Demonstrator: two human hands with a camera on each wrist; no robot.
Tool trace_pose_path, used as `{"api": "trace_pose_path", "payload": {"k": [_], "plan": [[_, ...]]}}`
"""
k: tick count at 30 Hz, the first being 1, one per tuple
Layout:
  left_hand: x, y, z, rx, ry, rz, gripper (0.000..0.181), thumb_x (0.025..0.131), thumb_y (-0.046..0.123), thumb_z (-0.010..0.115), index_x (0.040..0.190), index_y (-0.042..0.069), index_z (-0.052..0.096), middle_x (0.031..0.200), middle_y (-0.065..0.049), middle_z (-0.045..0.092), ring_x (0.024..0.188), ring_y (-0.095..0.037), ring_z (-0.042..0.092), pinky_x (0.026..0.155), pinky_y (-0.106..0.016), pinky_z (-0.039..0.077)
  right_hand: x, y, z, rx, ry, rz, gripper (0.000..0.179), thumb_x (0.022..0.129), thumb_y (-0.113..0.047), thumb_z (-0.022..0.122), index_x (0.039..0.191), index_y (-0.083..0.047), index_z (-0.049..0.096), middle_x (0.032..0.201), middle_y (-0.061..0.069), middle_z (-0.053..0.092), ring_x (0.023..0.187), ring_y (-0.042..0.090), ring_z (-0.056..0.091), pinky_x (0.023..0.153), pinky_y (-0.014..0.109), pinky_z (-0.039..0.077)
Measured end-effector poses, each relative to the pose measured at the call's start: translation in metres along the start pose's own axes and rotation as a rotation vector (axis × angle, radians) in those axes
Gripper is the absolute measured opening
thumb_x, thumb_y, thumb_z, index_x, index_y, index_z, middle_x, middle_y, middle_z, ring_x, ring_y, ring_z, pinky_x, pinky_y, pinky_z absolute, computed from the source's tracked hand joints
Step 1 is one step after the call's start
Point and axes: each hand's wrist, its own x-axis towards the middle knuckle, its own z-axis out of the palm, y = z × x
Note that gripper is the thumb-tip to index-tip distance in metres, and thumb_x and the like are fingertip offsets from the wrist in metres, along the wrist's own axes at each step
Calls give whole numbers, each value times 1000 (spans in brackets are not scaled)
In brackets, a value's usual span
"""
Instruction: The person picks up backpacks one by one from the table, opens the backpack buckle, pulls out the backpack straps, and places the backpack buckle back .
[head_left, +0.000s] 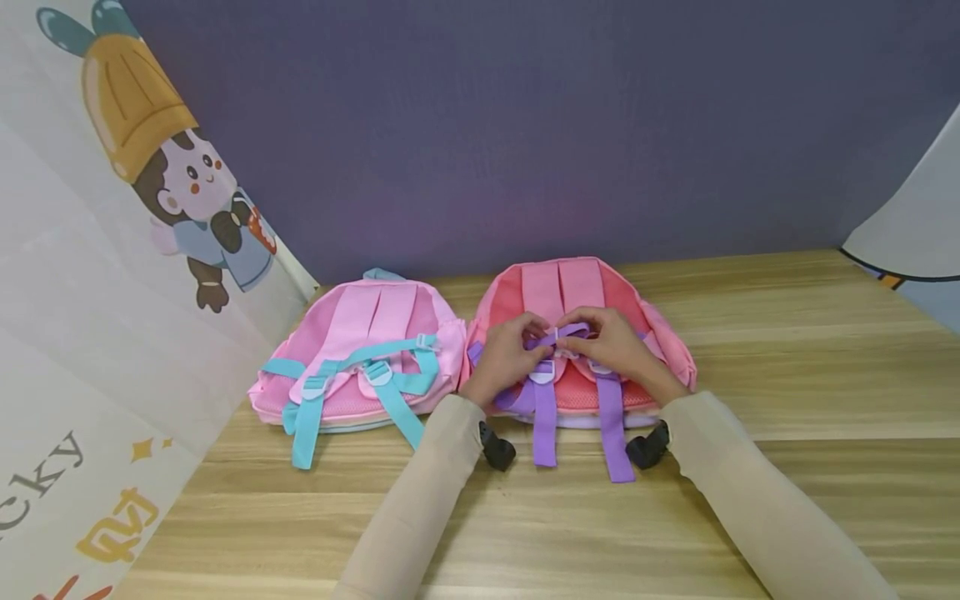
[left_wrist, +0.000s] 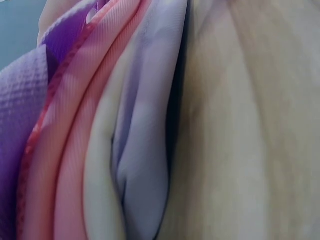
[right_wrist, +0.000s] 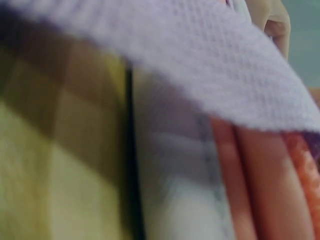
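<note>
A coral-pink backpack lies straps-up on the table, with purple straps hanging over its near edge. Above its middle, my left hand pinches a purple strap beside a small white buckle. My right hand pinches the purple webbing on the other side of that buckle. In the left wrist view the backpack's pink edge shows close up beside purple webbing. A blurred strap crosses the right wrist view, with part of a hand behind it.
A light-pink backpack with turquoise straps lies against the left side of the coral one. Both are on a wood-grain table. A dark panel rises behind, and a printed white sheet stands at the left.
</note>
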Motion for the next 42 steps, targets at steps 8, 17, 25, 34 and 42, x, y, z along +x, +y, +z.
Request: {"api": "trace_pose_path", "payload": {"k": [8,17,25,34,42], "plan": [[0,0,0,29,6,0,28,84,12,71,111,6,63,103,-7,70,93,-19,66,81,-26,52,1,3,2,-2,-6,7,23,84,-12,72,105,-4,69,104,12,69,77,9,57,68,18,46],[1,2,2,43,33,36,26,84,12,72,109,6,63,101,-7,71,90,-18,66,80,-24,51,2,1,2,-3,-2,18,25,83,-15,74,105,-6,69,104,11,69,77,9,56,68,18,44],[0,1,1,12,17,35,26,84,10,71,108,5,63,100,-8,70,88,-19,64,77,-22,50,2,2,2,19,-7,17,23,83,-13,73,105,-5,68,105,11,69,79,8,56,69,17,45],[0,-2,-1,13,8,27,29,85,8,69,112,5,61,101,-9,69,88,-18,62,78,-25,50,2,4,1,21,-6,24,23,84,-15,72,105,-5,69,104,12,69,79,11,57,70,17,44],[1,1,2,26,15,28,29,85,10,70,112,7,61,102,-8,70,89,-19,62,79,-24,49,2,1,2,20,-2,35,26,83,-19,74,106,-7,69,99,12,69,70,7,54,64,18,42]]}}
